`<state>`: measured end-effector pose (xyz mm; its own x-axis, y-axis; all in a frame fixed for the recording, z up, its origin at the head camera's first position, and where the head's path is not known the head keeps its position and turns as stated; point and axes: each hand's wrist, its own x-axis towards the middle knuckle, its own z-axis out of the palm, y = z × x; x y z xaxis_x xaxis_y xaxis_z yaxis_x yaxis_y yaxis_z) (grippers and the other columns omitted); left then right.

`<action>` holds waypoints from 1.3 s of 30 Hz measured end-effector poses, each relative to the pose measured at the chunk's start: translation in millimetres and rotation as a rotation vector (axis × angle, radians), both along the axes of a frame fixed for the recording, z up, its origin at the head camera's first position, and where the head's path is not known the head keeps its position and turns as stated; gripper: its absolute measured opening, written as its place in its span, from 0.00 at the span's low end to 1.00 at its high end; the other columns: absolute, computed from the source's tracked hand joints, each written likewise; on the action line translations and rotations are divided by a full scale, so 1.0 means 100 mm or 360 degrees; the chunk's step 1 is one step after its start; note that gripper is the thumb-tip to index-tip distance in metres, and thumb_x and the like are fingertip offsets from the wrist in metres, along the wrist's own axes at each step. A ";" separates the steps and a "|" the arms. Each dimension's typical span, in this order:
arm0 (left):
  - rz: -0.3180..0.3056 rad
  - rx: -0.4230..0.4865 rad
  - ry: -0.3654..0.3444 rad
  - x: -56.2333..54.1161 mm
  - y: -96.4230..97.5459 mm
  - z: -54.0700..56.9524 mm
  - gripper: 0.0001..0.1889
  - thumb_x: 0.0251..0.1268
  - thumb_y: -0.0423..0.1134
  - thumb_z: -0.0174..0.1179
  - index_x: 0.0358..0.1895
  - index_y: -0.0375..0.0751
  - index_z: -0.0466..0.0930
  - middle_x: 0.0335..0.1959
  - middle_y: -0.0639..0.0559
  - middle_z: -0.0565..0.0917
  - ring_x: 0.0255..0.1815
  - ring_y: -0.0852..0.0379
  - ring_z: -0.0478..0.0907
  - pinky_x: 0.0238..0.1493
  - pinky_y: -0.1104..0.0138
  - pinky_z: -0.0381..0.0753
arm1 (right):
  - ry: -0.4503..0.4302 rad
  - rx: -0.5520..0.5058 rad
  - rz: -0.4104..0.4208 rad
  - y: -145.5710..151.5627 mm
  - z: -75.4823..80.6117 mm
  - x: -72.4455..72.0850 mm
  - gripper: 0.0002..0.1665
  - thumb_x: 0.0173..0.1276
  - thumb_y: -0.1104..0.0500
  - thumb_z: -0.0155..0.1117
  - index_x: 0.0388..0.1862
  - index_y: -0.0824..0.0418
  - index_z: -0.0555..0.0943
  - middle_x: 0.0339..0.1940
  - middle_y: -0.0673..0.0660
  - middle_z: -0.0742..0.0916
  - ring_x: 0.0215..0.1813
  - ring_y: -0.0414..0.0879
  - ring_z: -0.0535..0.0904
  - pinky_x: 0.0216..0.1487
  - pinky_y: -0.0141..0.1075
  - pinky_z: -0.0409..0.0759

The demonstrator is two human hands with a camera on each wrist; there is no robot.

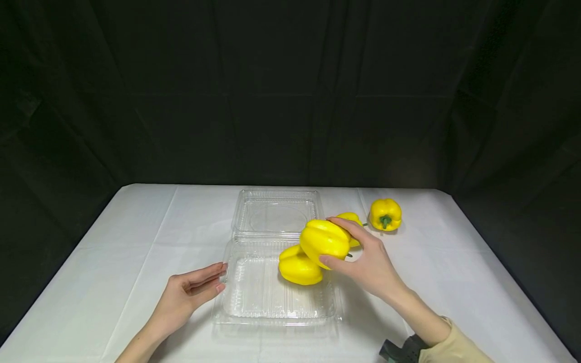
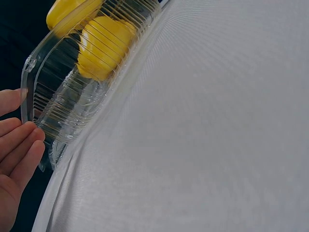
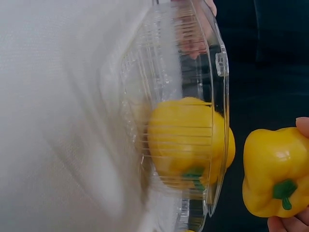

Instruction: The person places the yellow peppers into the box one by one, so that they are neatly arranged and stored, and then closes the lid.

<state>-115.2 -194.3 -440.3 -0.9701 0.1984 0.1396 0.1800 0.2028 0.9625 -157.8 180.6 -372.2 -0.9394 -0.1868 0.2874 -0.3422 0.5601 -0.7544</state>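
My right hand [image 1: 369, 259] grips a yellow bell pepper [image 1: 323, 241] between thumb and fingers. In the right wrist view this bell pepper [image 3: 275, 169] is raised beside the rim, its green stem showing. Another yellow bell pepper [image 1: 299, 269] lies inside the clear plastic clamshell container [image 1: 277, 320], on the right side of its base. At the container's left edge is my left hand [image 1: 181, 297], its fingers fairly straight and the fingertips touching the rim. Through the ribbed wall, the left wrist view shows the bell pepper inside [image 2: 104, 48].
The container's lid [image 1: 279, 214] lies folded back behind the base. One yellow bell pepper [image 1: 349, 217] is partly hidden behind my right hand, and another bell pepper [image 1: 386, 214] sits at the back right. White cloth [image 1: 454, 282] covers the table; a black curtain [image 1: 290, 101] hangs behind.
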 end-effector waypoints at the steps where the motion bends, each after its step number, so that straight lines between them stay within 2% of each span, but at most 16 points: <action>1: 0.0002 0.0000 -0.0005 0.00 0.00 0.00 0.24 0.62 0.38 0.70 0.62 0.36 0.80 0.60 0.45 0.83 0.58 0.64 0.82 0.56 0.71 0.83 | -0.0002 0.0000 0.0008 -0.01 0.00 0.00 0.41 0.56 0.46 0.80 0.68 0.44 0.75 0.64 0.48 0.82 0.57 0.46 0.77 0.56 0.50 0.79; 8: -0.0003 0.0009 -0.0002 0.00 0.00 0.00 0.24 0.62 0.37 0.70 0.62 0.35 0.80 0.61 0.45 0.83 0.58 0.64 0.82 0.57 0.71 0.83 | -0.0066 -0.0038 0.0046 -0.09 0.02 0.02 0.41 0.56 0.45 0.80 0.69 0.41 0.74 0.64 0.46 0.81 0.59 0.47 0.77 0.58 0.54 0.79; 21: -0.0004 0.0010 -0.0009 -0.01 0.02 0.00 0.24 0.62 0.38 0.70 0.62 0.35 0.80 0.61 0.45 0.82 0.59 0.60 0.81 0.57 0.71 0.83 | -0.0088 -0.0081 0.0151 -0.21 0.02 0.02 0.40 0.56 0.47 0.79 0.68 0.40 0.74 0.63 0.45 0.81 0.60 0.48 0.76 0.59 0.57 0.78; 39: -0.0005 0.0022 0.0004 -0.01 0.01 -0.03 0.24 0.62 0.37 0.70 0.62 0.36 0.80 0.61 0.45 0.83 0.58 0.64 0.82 0.57 0.70 0.83 | -0.0128 -0.0075 0.0215 -0.35 0.00 0.01 0.42 0.53 0.45 0.81 0.67 0.38 0.74 0.65 0.42 0.80 0.66 0.48 0.74 0.64 0.61 0.76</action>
